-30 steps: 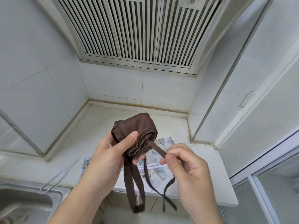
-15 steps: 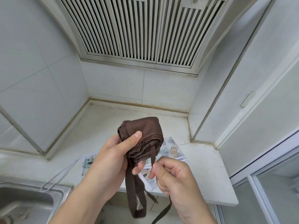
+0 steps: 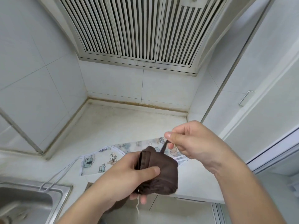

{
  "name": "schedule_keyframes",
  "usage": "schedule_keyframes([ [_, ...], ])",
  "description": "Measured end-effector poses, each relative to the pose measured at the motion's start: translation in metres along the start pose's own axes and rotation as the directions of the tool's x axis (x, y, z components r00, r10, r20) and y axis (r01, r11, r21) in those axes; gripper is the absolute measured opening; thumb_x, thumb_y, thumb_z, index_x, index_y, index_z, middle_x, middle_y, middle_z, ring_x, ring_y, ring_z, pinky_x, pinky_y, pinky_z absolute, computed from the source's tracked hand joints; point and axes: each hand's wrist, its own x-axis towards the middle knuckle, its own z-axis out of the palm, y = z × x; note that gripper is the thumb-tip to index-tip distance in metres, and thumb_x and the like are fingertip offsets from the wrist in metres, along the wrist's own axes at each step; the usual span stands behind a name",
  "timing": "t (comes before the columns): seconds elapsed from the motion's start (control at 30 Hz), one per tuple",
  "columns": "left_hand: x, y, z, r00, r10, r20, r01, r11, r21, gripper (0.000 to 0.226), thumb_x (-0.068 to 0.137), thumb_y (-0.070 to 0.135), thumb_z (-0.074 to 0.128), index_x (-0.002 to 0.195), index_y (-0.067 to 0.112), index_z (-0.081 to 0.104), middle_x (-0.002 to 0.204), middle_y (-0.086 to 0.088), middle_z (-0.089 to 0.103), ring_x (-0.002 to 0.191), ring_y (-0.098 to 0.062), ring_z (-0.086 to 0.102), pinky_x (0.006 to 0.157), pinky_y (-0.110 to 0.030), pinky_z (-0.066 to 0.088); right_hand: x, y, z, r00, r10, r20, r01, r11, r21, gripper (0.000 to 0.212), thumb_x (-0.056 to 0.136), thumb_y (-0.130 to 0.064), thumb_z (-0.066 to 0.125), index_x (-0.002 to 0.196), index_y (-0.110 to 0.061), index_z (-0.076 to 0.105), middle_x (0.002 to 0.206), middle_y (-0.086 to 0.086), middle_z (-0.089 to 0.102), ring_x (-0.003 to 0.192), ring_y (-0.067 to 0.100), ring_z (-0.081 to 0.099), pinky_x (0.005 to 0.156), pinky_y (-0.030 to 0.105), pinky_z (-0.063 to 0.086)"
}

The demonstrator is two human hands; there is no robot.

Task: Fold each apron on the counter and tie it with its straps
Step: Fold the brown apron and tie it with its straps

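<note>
A brown apron [image 3: 163, 173] is folded into a compact bundle, held above the counter's front edge. My left hand [image 3: 127, 178] grips the bundle, thumb pressed across its front. Above and to the right, my right hand [image 3: 192, 143] pinches a thin brown strap [image 3: 164, 147] that rises from the top of the bundle. A second apron [image 3: 103, 159], pale with small cartoon prints, lies flat on the white counter [image 3: 123, 125] behind my hands. Its white strap [image 3: 56, 177] trails left toward the sink.
A steel sink [image 3: 29, 202] sits at the lower left. A slatted range hood [image 3: 137, 28] hangs overhead. Tiled walls close in the counter at the back and left. A white cabinet with a metal handle [image 3: 246, 97] stands on the right.
My right hand has swung the strap from below the bundle up over its top, to the upper right. The bundle has dropped lower in my left hand and the hanging straps are out of sight.
</note>
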Motion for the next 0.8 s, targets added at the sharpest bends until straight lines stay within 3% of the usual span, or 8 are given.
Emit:
schedule_keyframes([
  [0.07,0.004,0.002,0.003,0.99,0.009,-0.144,-0.018,0.998,-0.061,0.014,0.095,0.023,0.074,0.1,0.011,0.071,0.067,-0.015,0.069,0.045,-0.03,0.058,0.047,-0.03,0.038,-0.014,-0.007,0.012,0.993,-0.087,-0.074,0.088,0.996,0.002,0.033,0.101,-0.029,0.064,0.074,-0.013,0.075,0.049,-0.007,0.037,0.046,0.012,0.03,0.051,0.026,0.027],
  [0.17,0.008,0.009,0.002,0.968,0.024,-0.251,-0.092,0.96,-0.264,0.015,0.098,0.016,0.068,0.093,0.003,0.075,0.076,-0.025,0.069,0.051,-0.032,0.06,0.047,-0.031,0.047,-0.031,0.0,0.039,0.992,-0.094,-0.081,0.112,0.959,0.259,0.03,0.103,-0.011,0.058,0.077,-0.006,0.073,0.048,-0.001,0.044,0.043,0.011,0.034,0.045,0.019,0.03],
  [0.37,0.006,0.017,-0.006,0.985,0.03,-0.17,-0.107,0.877,-0.468,0.037,0.098,0.027,0.065,0.107,-0.008,0.073,0.086,-0.021,0.071,0.065,-0.027,0.061,0.058,-0.031,0.051,-0.037,0.03,0.068,0.993,-0.016,-0.115,0.067,0.888,0.455,0.034,0.103,-0.007,0.057,0.073,-0.004,0.074,0.063,0.037,0.056,0.046,0.015,0.041,0.043,0.015,0.029],
  [0.5,0.011,0.013,-0.004,0.994,0.011,-0.111,-0.056,0.912,-0.406,0.043,0.095,0.036,0.068,0.106,-0.005,0.075,0.091,-0.027,0.071,0.072,-0.031,0.066,0.06,-0.033,0.054,-0.037,0.04,0.063,0.976,-0.06,-0.208,0.12,0.95,0.289,0.033,0.099,-0.012,0.065,0.069,-0.011,0.076,0.05,-0.001,0.06,0.049,0.014,0.042,0.051,0.021,0.036],
  [0.6,0.015,0.015,-0.001,0.984,-0.017,-0.178,-0.049,0.932,-0.36,0.038,0.093,0.036,0.073,0.103,-0.001,0.076,0.094,-0.026,0.075,0.073,-0.035,0.071,0.06,-0.034,0.055,-0.034,0.044,0.061,0.971,-0.062,-0.229,0.106,0.977,0.187,0.029,0.098,-0.015,0.069,0.069,-0.015,0.075,0.054,-0.007,0.065,0.049,0.006,0.046,0.055,0.02,0.037],
  [0.67,0.017,0.018,0.001,0.972,-0.029,-0.231,-0.069,0.913,-0.401,0.031,0.092,0.03,0.075,0.102,0.001,0.077,0.096,-0.028,0.076,0.073,-0.039,0.072,0.059,-0.035,0.057,-0.029,0.059,0.062,0.904,-0.121,-0.41,0.11,0.993,-0.052,0.025,0.096,-0.021,0.073,0.072,-0.023,0.07,0.064,-0.009,0.067,0.059,0.005,0.054,0.058,0.021,0.04],
  [0.73,0.02,0.02,0.002,0.959,-0.02,-0.283,-0.111,0.892,-0.438,0.027,0.094,0.026,0.073,0.101,0.0,0.078,0.096,-0.028,0.075,0.072,-0.041,0.072,0.061,-0.037,0.057,-0.03,0.067,0.067,0.717,-0.315,-0.621,0.089,0.926,-0.367,0.015,0.096,-0.021,0.07,0.084,-0.03,0.066,0.088,-0.014,0.063,0.087,0.007,0.057,0.08,0.025,0.044],
  [0.8,0.022,0.021,0.003,0.939,-0.002,-0.345,-0.153,0.894,-0.421,0.023,0.096,0.025,0.072,0.097,0.003,0.079,0.096,-0.027,0.076,0.078,-0.046,0.074,0.069,-0.043,0.057,-0.037,0.064,0.076,0.537,-0.478,-0.695,0.145,0.864,-0.482,0.009,0.087,-0.015,0.069,0.094,-0.02,0.066,0.105,-0.006,0.055,0.104,0.019,0.053,0.094,0.031,0.039],
])
